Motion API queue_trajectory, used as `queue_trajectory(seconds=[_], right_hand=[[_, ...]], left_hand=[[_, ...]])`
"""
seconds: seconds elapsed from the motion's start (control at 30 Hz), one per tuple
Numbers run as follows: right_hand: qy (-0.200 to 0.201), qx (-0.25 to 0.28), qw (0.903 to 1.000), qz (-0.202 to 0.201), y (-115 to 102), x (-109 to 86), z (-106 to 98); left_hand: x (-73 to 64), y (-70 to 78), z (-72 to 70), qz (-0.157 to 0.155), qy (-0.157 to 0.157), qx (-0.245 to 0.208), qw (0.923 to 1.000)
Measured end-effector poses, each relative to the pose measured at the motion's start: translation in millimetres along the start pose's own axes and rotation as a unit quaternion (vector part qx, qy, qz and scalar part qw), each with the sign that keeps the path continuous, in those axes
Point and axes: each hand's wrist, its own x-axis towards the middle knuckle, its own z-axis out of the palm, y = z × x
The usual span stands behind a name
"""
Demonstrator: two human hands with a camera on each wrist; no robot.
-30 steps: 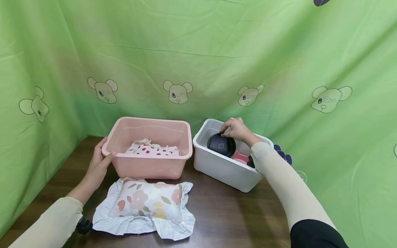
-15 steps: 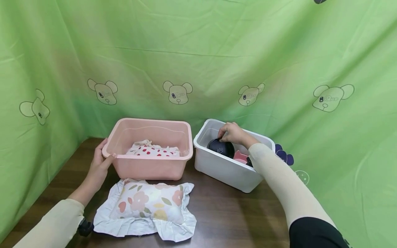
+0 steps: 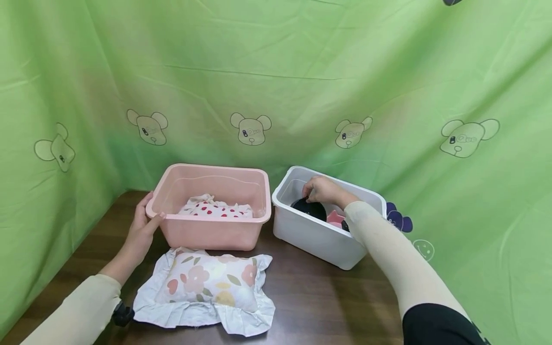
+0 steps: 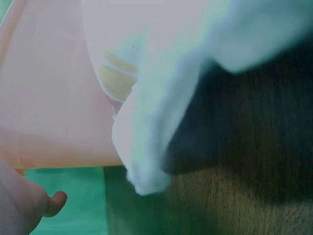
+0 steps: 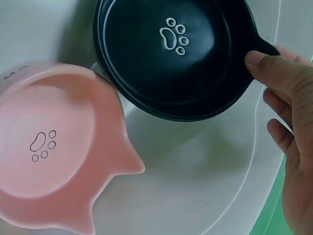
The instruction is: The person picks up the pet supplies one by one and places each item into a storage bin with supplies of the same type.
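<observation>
My right hand [image 3: 324,189] reaches into a white plastic bin [image 3: 316,239] in the head view. It pinches a dark pet bowl [image 5: 171,88] by a pointed ear on the rim, thumb on top. The bowl bears a paw print and overlaps the edge of a pink cat-eared bowl [image 5: 54,117] in the right wrist view. On the left, my other hand [image 3: 141,230] grips the near left corner of a pink bin [image 3: 209,233], its thumb over the rim. White cloth with red dots [image 3: 215,209] lies inside that bin.
A frilled floral pillow [image 3: 207,282] lies on the brown wooden table [image 3: 323,306] before the pink bin. Dark purple flower-like shapes [image 3: 400,220] show beyond the white bin's right end. A green curtain [image 3: 276,86] hangs behind.
My right hand has moved down into the white bin with the dark bowl, which has tipped flatter. My left hand keeps its grip on the pink bin.
</observation>
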Motion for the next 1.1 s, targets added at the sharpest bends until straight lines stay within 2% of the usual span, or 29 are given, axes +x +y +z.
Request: queue_trajectory(seconds=[0.17,0.33,0.47,0.7,1.1], right_hand=[[-0.014,0.003,0.9999,-0.002,-0.7,-2.5,-3.7],[-0.042,0.053,0.9967,0.044,-0.9,-8.7,-12.9],[-0.044,0.077,0.9935,0.072,-2.5,-13.5,-25.5],[-0.020,0.062,0.9944,0.083,-6.2,-24.0,-50.2],[0.061,0.039,0.9920,0.103,-28.5,-43.0,-81.8]], left_hand=[[1.1,1.1,2.6,-0.006,0.001,0.005,1.0000],[4.0,1.3,5.1,-0.007,-0.003,0.001,1.0000],[4.9,2.2,5.3,-0.009,0.000,-0.003,1.0000],[1.0,3.9,4.3,-0.023,0.007,0.010,0.9996],[0.2,2.7,2.1,-0.018,0.006,0.006,0.9998]])
